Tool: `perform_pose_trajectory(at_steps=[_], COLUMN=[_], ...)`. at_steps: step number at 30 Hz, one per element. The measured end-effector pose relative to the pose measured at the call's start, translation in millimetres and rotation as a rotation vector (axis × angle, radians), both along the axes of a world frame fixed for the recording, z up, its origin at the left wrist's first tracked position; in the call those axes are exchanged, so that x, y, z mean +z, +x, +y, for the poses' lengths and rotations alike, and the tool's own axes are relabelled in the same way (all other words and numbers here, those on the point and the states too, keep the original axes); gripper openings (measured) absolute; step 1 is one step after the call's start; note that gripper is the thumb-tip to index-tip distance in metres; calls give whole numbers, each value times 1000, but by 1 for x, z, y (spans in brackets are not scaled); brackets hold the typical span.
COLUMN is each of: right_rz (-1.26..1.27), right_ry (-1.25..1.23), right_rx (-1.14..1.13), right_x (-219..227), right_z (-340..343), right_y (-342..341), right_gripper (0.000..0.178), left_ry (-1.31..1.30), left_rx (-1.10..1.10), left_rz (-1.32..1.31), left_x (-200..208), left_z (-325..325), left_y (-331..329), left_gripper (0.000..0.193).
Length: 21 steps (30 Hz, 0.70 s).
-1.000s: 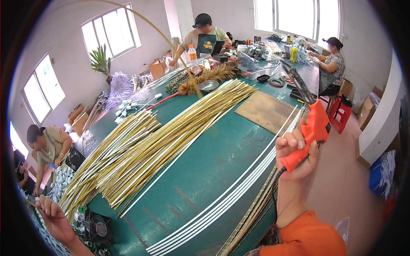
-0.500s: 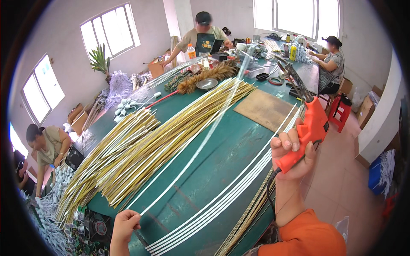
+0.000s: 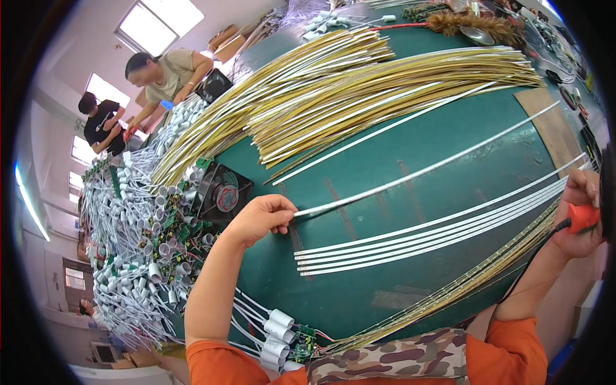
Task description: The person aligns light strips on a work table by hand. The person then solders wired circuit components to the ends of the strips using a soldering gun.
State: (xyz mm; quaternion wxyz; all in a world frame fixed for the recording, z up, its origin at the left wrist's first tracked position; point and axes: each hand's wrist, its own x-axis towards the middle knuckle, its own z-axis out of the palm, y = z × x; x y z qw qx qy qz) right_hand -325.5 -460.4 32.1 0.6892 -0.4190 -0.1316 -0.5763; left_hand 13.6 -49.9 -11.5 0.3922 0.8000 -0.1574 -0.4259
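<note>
My left hand [image 3: 264, 215] pinches the near end of a long thin white strip [image 3: 410, 174], which stretches right across the green table to a brown board [image 3: 548, 125]. Just below it, several white strips [image 3: 436, 221] lie side by side in a neat row. At the right edge, my right hand [image 3: 573, 208] is closed around the handle of a red soldering gun [image 3: 581, 219]. Its dark cord trails down along my wrist, and the tip is cut off by the edge of the view. A bundle of thin yellowish strips [image 3: 462, 292] lies between the row and my body.
Large bundles of yellow and white strips [image 3: 391, 96] cover the far side. To the left are a black fan [image 3: 224, 192] and a heap of white caps with wires and green circuit boards [image 3: 144, 237]. More white caps [image 3: 276, 333] lie near my waist. A person [image 3: 167, 77] works beyond the heap.
The view has swung left, bringing the heap and fan further in. The held strip now stretches lower across the table, and the soldering gun has gone to the right edge, mostly out of view.
</note>
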Motion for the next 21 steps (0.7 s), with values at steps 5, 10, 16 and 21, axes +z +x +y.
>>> perform_pose_trajectory(at_steps=[5,10,16,21], right_rz=[-49,54,25,34], right_ry=[362,-9,19,96], right_rx=[-175,57,62,85], right_x=[8,-1,-4,-6], right_z=[16,3,2,1], right_y=[12,5,8,6], right_gripper=[50,53,55,56], left_ry=[72,80,139,324], left_rx=[-108,-220,-271,-298], left_rz=[29,-29,-59,-200], left_x=[-8,-13,-9,8], left_z=[22,25,21,-2], left_y=[-22,-27,-31,-33], left_gripper=[8,7,6,19])
